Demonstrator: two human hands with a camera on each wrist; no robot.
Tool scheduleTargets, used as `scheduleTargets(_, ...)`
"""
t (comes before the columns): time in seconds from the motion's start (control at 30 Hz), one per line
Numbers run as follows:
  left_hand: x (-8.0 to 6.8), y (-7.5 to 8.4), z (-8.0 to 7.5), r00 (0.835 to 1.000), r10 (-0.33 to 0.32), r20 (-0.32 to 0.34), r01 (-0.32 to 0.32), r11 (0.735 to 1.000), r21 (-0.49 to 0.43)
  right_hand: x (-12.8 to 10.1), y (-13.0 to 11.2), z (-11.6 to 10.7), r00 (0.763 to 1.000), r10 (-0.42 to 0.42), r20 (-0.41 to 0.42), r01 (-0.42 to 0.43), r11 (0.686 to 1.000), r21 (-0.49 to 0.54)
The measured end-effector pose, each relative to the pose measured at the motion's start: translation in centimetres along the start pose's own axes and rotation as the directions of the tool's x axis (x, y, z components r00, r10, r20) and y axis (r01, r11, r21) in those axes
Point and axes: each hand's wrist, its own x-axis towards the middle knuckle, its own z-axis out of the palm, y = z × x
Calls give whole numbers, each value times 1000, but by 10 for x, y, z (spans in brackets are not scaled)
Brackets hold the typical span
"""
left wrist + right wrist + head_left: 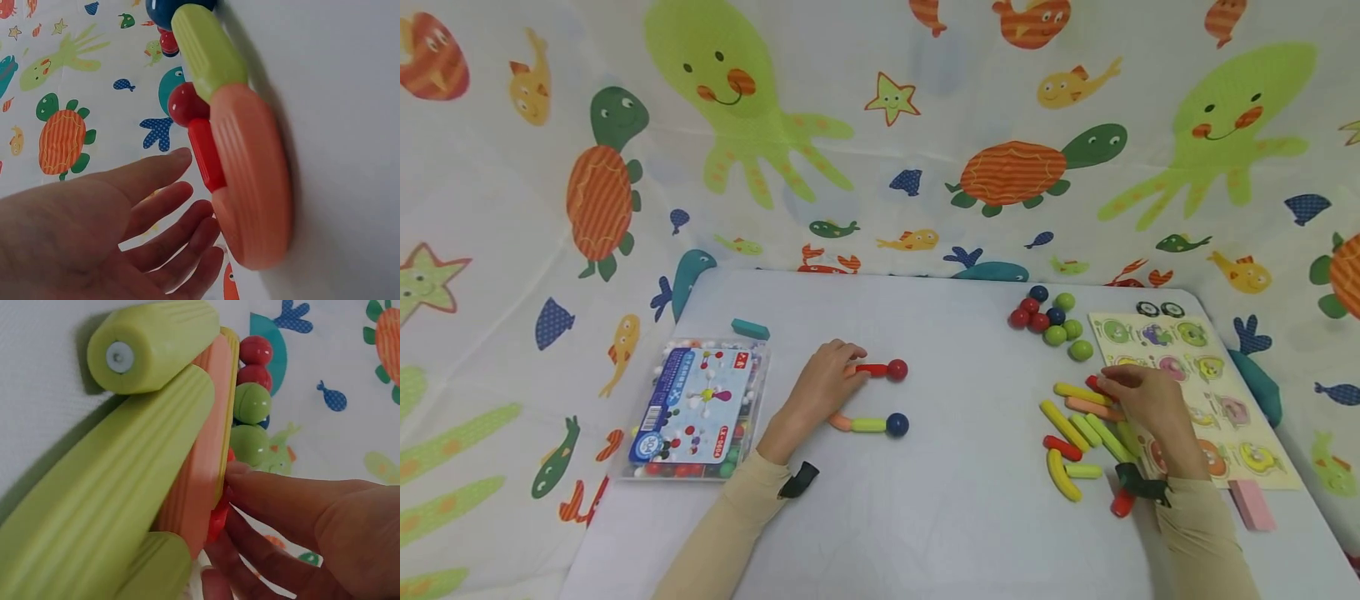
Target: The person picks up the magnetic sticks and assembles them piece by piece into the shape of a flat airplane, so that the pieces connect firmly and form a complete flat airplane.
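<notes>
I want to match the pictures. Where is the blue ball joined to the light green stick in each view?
Head: blue ball near the middle, at the right end of its light green stick.
Left wrist: blue ball left of centre, cut by the top edge.
Right wrist: not in it.
Shared landmark: the sea-animal cloth, in all three.

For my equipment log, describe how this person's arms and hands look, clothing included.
A plain beige fabric left sleeve and matching right sleeve, with a black left wrist strap and similar right wrist strap by their ends. The left hand and right hand are ungloved.
</notes>
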Motion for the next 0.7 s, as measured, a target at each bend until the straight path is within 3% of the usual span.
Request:
scheduleTargets(0.5,11,3,13,995,37,90,-38,999,15,11,-3,1,984,-172,37,175,971,-163)
scheduleTargets(0.7,12,0,17,994,76,79,-78,997,17,12,-3,4,966,-251,-59,235,952,-197)
